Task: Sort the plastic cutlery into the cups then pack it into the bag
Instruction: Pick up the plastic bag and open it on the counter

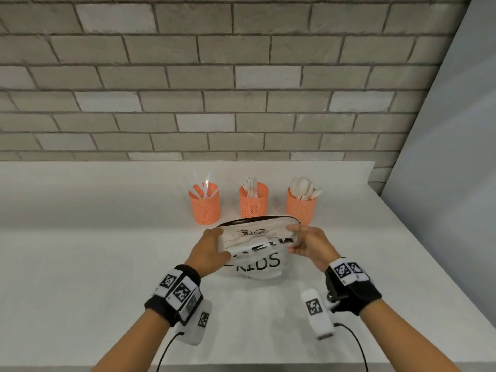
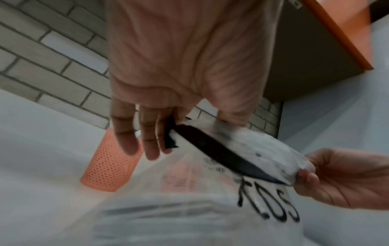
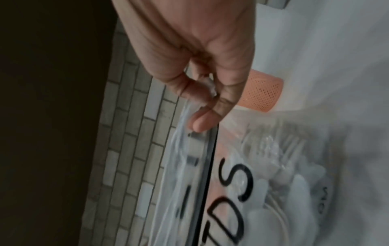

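Observation:
A clear plastic bag (image 1: 257, 261) printed "KIDS", with a black zip strip along its top, lies on the white counter (image 1: 107, 264) in front of three orange mesh cups. The left cup (image 1: 204, 206) holds knives, the middle cup (image 1: 253, 201) forks, the right cup (image 1: 301, 205) spoons. My left hand (image 1: 210, 247) pinches the left end of the bag's top and my right hand (image 1: 306, 242) pinches the right end. The right wrist view shows thumb and forefinger (image 3: 206, 108) pinched on the bag (image 3: 231, 183), with white cutlery showing through it. Across the bag (image 2: 242, 149), the left hand (image 2: 179, 119) faces the right hand (image 2: 336, 178).
A grey brick wall (image 1: 241, 89) runs behind the cups and a plain panel (image 1: 442, 183) bounds the counter on the right. The counter's front edge crosses under my forearms. One orange cup (image 2: 111, 163) stands just beyond the left hand; another (image 3: 263, 94) is past the right.

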`<move>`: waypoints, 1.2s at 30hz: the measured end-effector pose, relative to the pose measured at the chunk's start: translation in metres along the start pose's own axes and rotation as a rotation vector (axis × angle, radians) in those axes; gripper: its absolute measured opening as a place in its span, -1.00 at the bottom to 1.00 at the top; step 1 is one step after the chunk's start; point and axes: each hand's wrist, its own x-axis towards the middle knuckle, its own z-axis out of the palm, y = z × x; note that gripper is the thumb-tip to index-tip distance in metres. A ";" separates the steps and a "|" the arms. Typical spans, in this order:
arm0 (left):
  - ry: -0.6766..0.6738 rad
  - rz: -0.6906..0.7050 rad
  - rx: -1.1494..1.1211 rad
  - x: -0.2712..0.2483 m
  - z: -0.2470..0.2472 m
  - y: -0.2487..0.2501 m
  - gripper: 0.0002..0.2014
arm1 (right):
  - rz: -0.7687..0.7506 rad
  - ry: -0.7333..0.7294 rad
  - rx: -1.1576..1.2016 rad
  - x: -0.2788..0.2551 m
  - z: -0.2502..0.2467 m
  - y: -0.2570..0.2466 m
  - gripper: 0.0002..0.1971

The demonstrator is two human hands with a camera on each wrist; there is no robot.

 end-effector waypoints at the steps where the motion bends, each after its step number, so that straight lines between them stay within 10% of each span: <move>1: -0.015 0.006 0.013 -0.001 -0.001 -0.003 -0.30 | 0.004 -0.011 -0.007 0.004 -0.002 -0.003 -0.60; 12: -0.158 -0.107 0.094 -0.011 0.022 -0.029 -0.40 | 0.079 -0.020 -0.103 0.026 0.015 0.024 -0.80; 18: -0.746 -0.243 -0.173 -0.032 0.032 0.028 -0.42 | -0.175 -0.301 -0.612 0.035 0.027 0.013 -0.25; 22: -0.919 -0.203 -0.237 -0.038 0.038 0.062 -0.58 | -0.268 -0.158 -0.895 0.029 0.009 0.018 -0.17; 25: -0.674 -0.010 -0.086 -0.028 0.017 0.073 -0.70 | -0.316 -0.059 -1.071 -0.004 -0.004 0.022 -0.09; 29: 0.015 0.367 0.400 0.013 -0.013 0.081 -0.71 | -0.299 0.019 -1.208 -0.049 -0.005 0.042 -0.22; 33: -0.113 0.602 0.809 0.051 0.004 0.076 -0.31 | -0.234 0.115 -1.189 -0.068 0.005 0.060 -0.43; 36: -0.215 0.696 1.024 0.066 0.025 0.062 -0.38 | -0.154 0.090 -1.075 -0.067 0.007 0.071 -0.59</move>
